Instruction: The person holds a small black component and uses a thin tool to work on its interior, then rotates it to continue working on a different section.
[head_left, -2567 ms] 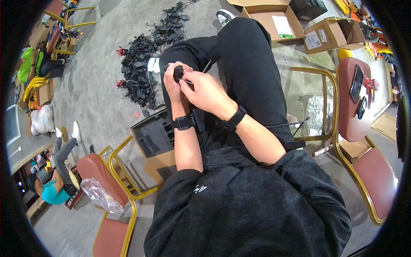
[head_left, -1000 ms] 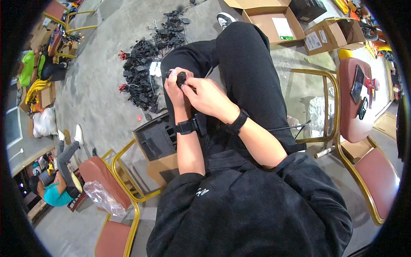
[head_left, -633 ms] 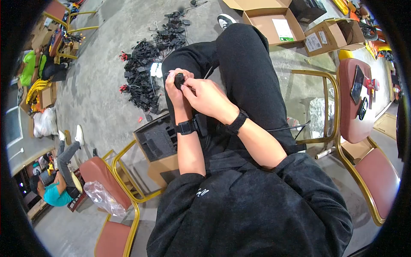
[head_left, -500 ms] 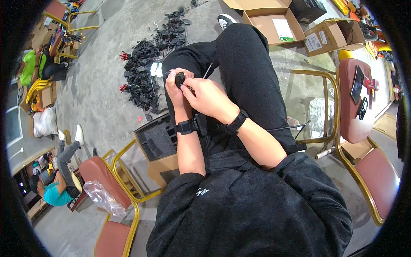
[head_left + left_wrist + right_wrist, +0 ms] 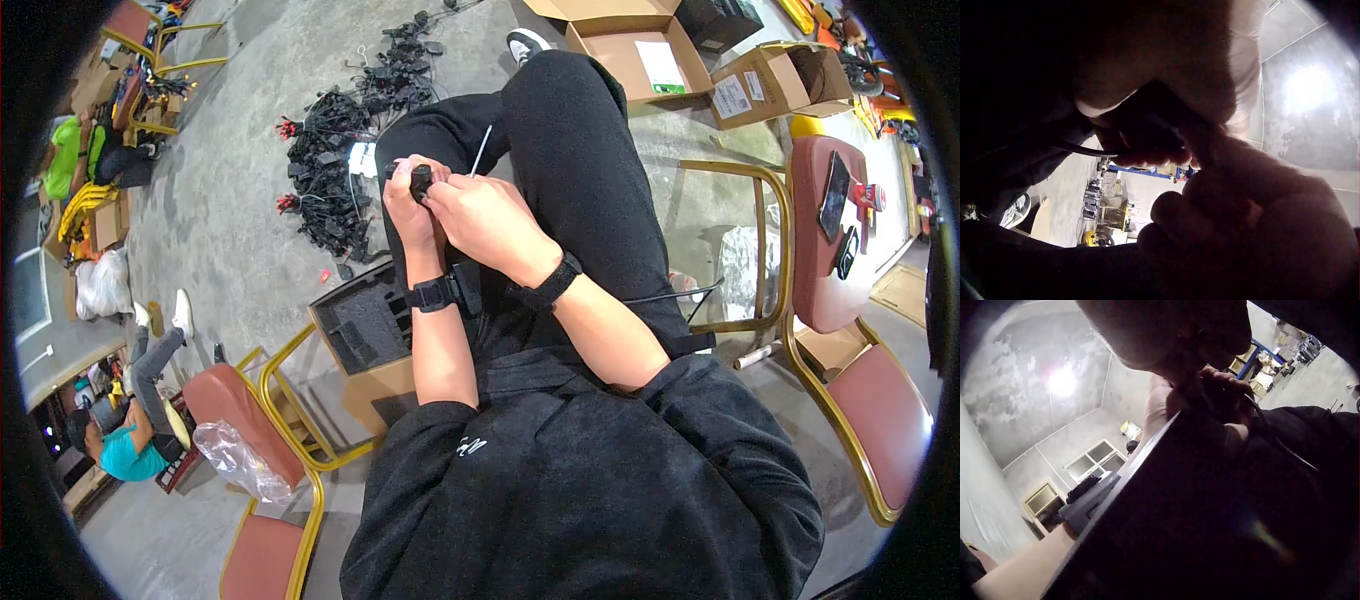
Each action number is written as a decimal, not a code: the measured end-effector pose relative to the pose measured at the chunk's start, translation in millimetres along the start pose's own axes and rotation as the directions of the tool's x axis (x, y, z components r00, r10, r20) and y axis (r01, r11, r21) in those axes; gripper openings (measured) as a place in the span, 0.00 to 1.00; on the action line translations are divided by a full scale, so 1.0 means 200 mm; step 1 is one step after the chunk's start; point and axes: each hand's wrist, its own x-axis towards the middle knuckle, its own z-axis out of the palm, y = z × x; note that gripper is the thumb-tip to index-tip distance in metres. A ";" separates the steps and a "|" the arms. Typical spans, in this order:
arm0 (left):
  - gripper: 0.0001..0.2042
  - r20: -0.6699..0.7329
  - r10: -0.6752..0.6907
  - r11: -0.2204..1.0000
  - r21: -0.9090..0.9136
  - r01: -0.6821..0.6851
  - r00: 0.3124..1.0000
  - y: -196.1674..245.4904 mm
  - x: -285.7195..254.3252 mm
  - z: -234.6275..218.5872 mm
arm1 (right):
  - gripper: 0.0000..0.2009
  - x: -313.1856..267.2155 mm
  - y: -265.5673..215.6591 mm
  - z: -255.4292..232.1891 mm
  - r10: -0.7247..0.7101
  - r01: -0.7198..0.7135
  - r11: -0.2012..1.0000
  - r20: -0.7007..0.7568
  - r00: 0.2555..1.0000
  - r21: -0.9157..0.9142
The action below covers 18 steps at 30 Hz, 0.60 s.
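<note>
Over the thigh, the left hand (image 5: 408, 205) grips a small black object (image 5: 421, 181), fingers curled around it. The right hand (image 5: 492, 222) presses close beside it, thumb and fingertips pinched at the object's right side. A thin cable (image 5: 482, 150) sticks out past the right hand's knuckles. In the left wrist view both hands are dark, and a cable (image 5: 1085, 150) runs out to the left of the fingers. The right wrist view shows the cable (image 5: 1282, 444) curving down from the hands; what the fingertips pinch is hidden.
A pile of black cabled parts (image 5: 325, 170) lies on the floor at left. An open box with black foam (image 5: 365, 325) stands by the left forearm. Cardboard boxes (image 5: 640, 50) are at the top, chairs (image 5: 830, 270) on both sides, one bearing phones. Another person (image 5: 135, 450) is at far left.
The cable end by the right hand has swung upward and stands out further. The right hand's fingers have curled in closer against the black object, which has turned slightly.
</note>
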 end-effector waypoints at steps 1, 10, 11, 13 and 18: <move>0.19 -0.001 -0.002 1.000 0.000 0.002 1.000 0.00 0.00 0.00 | 0.07 0.00 -0.01 0.00 0.035 -0.035 0.999 0.025 0.999 0.018; 0.17 0.098 -0.011 0.992 -0.120 0.022 0.995 -0.02 0.02 -0.08 | 0.08 -0.01 -0.02 0.02 0.121 -0.141 0.957 0.094 0.988 0.255; 0.17 0.097 -0.011 0.992 -0.121 0.023 0.995 -0.01 0.02 -0.07 | 0.08 -0.01 -0.02 0.02 0.116 -0.135 0.949 0.083 0.990 0.284; 0.18 0.064 -0.020 0.992 -0.123 0.028 0.998 -0.01 0.01 -0.06 | 0.09 -0.01 0.00 0.05 0.110 -0.122 0.948 0.055 0.992 0.294; 0.18 0.044 -0.023 0.993 -0.113 0.027 0.999 -0.01 0.01 -0.04 | 0.11 0.00 -0.02 0.06 0.149 -0.154 0.920 0.044 0.988 0.359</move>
